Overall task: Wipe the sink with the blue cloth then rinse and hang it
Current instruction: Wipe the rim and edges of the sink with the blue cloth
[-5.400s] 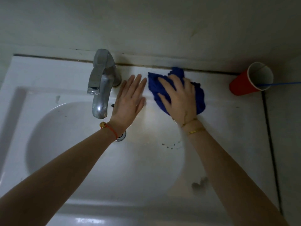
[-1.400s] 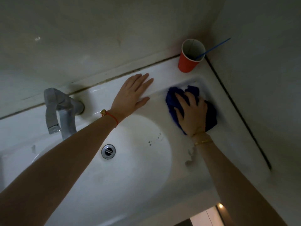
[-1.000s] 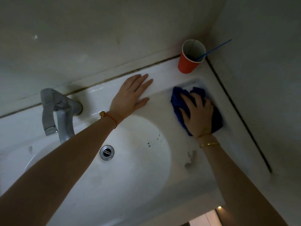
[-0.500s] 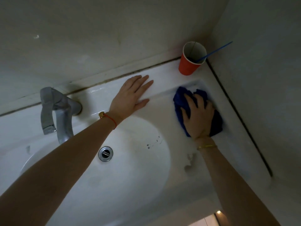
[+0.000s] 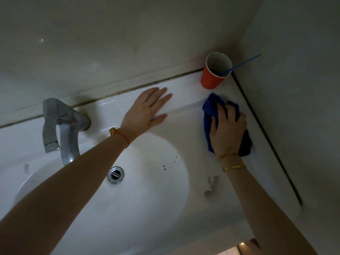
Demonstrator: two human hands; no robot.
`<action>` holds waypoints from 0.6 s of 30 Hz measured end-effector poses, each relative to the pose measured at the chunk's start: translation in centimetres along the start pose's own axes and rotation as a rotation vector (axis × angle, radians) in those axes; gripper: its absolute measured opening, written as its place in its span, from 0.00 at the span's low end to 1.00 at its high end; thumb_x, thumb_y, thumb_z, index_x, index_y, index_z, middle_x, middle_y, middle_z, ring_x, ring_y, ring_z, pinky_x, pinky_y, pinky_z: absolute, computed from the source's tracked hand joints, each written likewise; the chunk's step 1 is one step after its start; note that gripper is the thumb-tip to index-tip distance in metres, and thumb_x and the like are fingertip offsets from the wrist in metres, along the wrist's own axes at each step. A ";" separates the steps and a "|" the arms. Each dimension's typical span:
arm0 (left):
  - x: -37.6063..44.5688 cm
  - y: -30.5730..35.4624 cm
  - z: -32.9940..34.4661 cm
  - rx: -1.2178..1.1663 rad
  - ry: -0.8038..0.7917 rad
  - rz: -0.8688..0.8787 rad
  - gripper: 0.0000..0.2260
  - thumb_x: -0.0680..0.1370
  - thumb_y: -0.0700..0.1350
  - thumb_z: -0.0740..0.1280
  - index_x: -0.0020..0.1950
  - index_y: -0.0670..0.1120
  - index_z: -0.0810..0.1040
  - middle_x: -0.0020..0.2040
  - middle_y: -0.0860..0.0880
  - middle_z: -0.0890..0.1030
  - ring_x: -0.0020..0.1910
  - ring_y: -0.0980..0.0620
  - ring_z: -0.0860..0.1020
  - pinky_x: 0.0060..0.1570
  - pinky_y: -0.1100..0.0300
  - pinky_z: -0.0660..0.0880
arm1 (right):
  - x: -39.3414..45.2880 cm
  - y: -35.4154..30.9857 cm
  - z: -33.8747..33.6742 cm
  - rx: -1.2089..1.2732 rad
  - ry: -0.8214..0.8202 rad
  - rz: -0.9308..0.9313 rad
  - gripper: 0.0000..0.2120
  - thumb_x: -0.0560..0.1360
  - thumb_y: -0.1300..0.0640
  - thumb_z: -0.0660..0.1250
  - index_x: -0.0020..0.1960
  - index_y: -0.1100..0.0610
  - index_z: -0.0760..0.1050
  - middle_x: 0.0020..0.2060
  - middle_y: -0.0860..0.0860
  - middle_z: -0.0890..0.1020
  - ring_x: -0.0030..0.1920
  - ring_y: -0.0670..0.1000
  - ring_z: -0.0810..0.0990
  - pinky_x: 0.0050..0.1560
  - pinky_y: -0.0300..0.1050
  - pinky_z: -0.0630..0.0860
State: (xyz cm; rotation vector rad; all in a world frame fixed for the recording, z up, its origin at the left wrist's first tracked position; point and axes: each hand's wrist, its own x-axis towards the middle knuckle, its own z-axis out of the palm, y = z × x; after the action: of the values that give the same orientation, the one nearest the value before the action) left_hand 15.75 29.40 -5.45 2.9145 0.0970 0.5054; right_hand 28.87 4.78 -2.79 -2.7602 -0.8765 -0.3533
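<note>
Right hand [image 5: 227,132]: right of frame centre, palm down on the blue cloth [image 5: 208,109], fingers curled into the bunched fabric and gripping it; two gold bracelets at the wrist.
Blue cloth: crumpled on the sink [image 5: 184,116] ledge at the right, just below the red cup, close to the dark seam along the right wall; mostly hidden under the hand.
Left hand [image 5: 147,111]: centre of frame, flat on the back ledge of the sink, fingers straight and together, holding nothing; red string bracelet with a gold bead at the wrist.
Faucet [image 5: 60,129]: metal, left of frame, spout hanging over the basin.
Drain [image 5: 115,175]: round metal, in the basin, lower centre.
Red cup [image 5: 214,75]: upright in the back right corner, upper right of frame, thin blue stick [image 5: 242,64] leaning out of it.
Marks: dark specks on the basin's right slope; grey smudge on the ledge below the right wrist.
</note>
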 end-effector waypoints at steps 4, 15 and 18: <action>0.0 0.0 0.0 0.005 -0.004 -0.006 0.26 0.82 0.55 0.63 0.78 0.45 0.66 0.77 0.45 0.67 0.74 0.41 0.67 0.74 0.47 0.63 | 3.1 1.6 -1.5 -0.128 0.130 0.037 0.20 0.77 0.53 0.63 0.68 0.57 0.70 0.64 0.59 0.74 0.51 0.64 0.74 0.47 0.54 0.69; 0.0 0.0 -0.1 0.013 0.002 -0.003 0.26 0.82 0.55 0.64 0.78 0.45 0.66 0.77 0.45 0.68 0.74 0.42 0.67 0.74 0.47 0.64 | 1.6 5.2 -0.8 -0.239 -0.076 -0.126 0.30 0.75 0.50 0.68 0.73 0.58 0.64 0.67 0.60 0.70 0.53 0.65 0.71 0.50 0.57 0.70; -0.1 0.0 -0.1 0.011 0.001 -0.003 0.26 0.82 0.55 0.64 0.77 0.45 0.67 0.77 0.45 0.68 0.74 0.42 0.67 0.74 0.48 0.63 | 3.9 3.7 -0.1 -0.187 -0.077 -0.084 0.28 0.75 0.51 0.68 0.72 0.59 0.66 0.65 0.61 0.71 0.52 0.66 0.72 0.51 0.58 0.70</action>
State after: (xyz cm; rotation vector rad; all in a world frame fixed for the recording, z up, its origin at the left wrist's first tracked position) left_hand 15.59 29.42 -5.42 2.9242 0.1046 0.5076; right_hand 34.15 3.88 -2.05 -2.9314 -1.0290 -0.3638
